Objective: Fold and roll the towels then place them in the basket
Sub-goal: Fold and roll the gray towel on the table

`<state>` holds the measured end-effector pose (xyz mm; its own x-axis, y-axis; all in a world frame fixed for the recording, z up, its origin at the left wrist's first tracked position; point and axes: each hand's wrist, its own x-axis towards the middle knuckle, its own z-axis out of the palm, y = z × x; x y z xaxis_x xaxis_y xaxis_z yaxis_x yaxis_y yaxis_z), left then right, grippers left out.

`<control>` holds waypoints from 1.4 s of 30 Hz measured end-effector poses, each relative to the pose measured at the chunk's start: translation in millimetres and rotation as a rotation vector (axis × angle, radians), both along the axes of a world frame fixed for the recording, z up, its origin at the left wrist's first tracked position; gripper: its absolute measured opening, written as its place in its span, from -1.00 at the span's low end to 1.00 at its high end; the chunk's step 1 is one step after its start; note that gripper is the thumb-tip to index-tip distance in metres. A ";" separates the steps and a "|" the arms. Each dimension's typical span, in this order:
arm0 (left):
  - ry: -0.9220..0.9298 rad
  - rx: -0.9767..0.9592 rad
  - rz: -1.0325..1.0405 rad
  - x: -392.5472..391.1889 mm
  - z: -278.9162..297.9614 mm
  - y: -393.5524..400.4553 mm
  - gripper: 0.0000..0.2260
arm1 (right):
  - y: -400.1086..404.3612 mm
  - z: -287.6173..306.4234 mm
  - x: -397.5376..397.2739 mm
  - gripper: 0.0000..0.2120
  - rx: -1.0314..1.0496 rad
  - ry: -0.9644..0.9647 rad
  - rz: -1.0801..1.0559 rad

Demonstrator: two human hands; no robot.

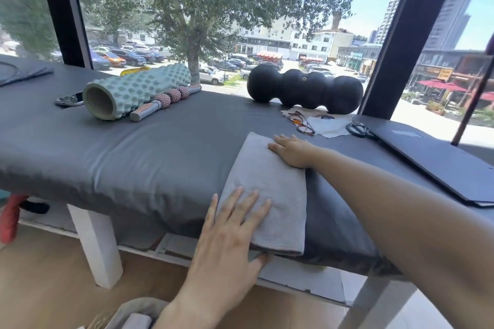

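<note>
Fingers (242, 204) of my left hand (227, 238) are lying spread and straight on the near end of the grey towel (263, 184), with the thumb hooking under its near edge, while my right hand (291, 152) is pressing flat, fingers relaxed and apart, on the far right corner. I am holding the towel as a folded strip on the grey padded bench (139, 157), its near end hanging just past the bench's front edge.

To my judgement, I am smoothing the fold before rolling. For a tight roll I am wanting both long edges lined up and the layers flat, so I should be sweeping the palms outward and starting the roll from one short end, keeping even pressure across the width.

Open bench is stretching to the left of the towel, giving room to roll. On the right, glasses (303, 121), a white cloth (330, 125), scissors (359, 129) and a dark laptop (438, 161) are lying near my right hand, so I am better off not pushing that way. A mint foam roller (139, 89) and a black peanut-shaped roller (304, 89) are sitting well back by the window. Part of a basket (128, 315) is showing on the floor below my left wrist.
</note>
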<state>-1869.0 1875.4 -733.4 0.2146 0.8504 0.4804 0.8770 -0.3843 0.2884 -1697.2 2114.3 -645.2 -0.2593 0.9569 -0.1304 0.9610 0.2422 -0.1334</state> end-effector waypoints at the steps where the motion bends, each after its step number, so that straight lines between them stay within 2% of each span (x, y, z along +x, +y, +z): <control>1: -0.002 0.022 -0.013 -0.2 -1.0 1.2 -0.29 | 1.9 -1.0 11.7 -0.40 0.016 -0.010 -0.029; 4: -0.013 0.073 -0.071 -5.6 -2.0 2.8 -0.26 | -7.5 4.4 33.1 -0.53 0.172 -0.065 -0.014; 7: -0.071 0.102 -0.135 -13.1 -1.8 1.4 -0.30 | -53.5 15.4 31.3 -0.60 0.282 0.125 0.101; 10: -0.218 0.111 -0.152 -21.1 2.3 0.5 -0.38 | -126.6 19.6 30.5 -0.55 0.228 0.304 0.300; 14: -0.406 0.141 -0.113 -30.2 9.1 -2.7 -0.53 | -207.7 15.1 49.0 -0.42 0.009 0.271 0.500; 15: -0.449 0.145 -0.096 -31.4 10.4 -3.9 -0.59 | -217.8 10.5 53.0 -0.36 0.009 0.235 0.525; 17: -0.509 0.161 -0.057 -31.5 12.8 -5.7 -0.71 | -226.1 -8.1 56.0 -0.22 0.159 0.154 0.545; 18: -0.532 0.174 -0.043 -30.0 14.6 -6.7 -0.77 | -227.2 -19.4 54.6 -0.23 0.261 0.171 0.538; 20: -0.593 0.208 -0.044 -23.5 21.8 -11.1 -0.87 | -226.5 -39.6 52.7 -0.39 0.428 0.344 0.487; 22: -0.689 0.221 -0.069 -13.1 33.6 -19.9 -0.93 | -226.3 -46.6 53.1 -0.50 0.498 0.533 0.413; 26: -0.809 0.246 -0.090 4.0 53.2 -35.7 -0.87 | -240.1 -31.5 58.6 -0.66 0.484 0.771 0.377; 28: -0.813 0.118 -0.129 2.1 52.1 -34.8 -0.71 | -248.2 -21.6 59.9 -0.75 0.460 0.873 0.386; 30: -0.722 -0.050 -0.166 -3.3 44.8 -30.5 -0.54 | -250.4 -16.7 61.2 -0.75 0.450 0.931 0.379; 32: -0.687 -0.090 -0.193 -5.0 35.8 -25.8 -0.66 | -246.9 -14.8 63.2 -0.79 0.417 0.935 0.333; 34: -0.736 -0.068 -0.208 -3.5 33.3 -20.3 -0.90 | -242.6 -13.2 66.3 -0.86 0.323 0.909 0.317; 35: -0.757 -0.052 -0.213 -2.1 35.9 -19.5 -0.92 | -240.4 -12.9 67.6 -0.84 0.284 0.870 0.343; 38: -0.784 -0.006 -0.188 0.6 45.7 -13.2 -0.77 | -234.2 -12.5 71.3 -0.84 0.229 0.749 0.382; 42: -0.751 -0.026 -0.057 3.5 56.4 5.5 -0.66 | -208.7 -13.8 70.1 -0.87 0.169 0.815 0.299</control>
<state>-1865.4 1880.9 -677.0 -0.1188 0.8610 0.4946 0.4195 -0.4080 0.8109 -1627.1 1905.6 -659.0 -0.4522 0.8242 0.3408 0.4759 0.5462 -0.6893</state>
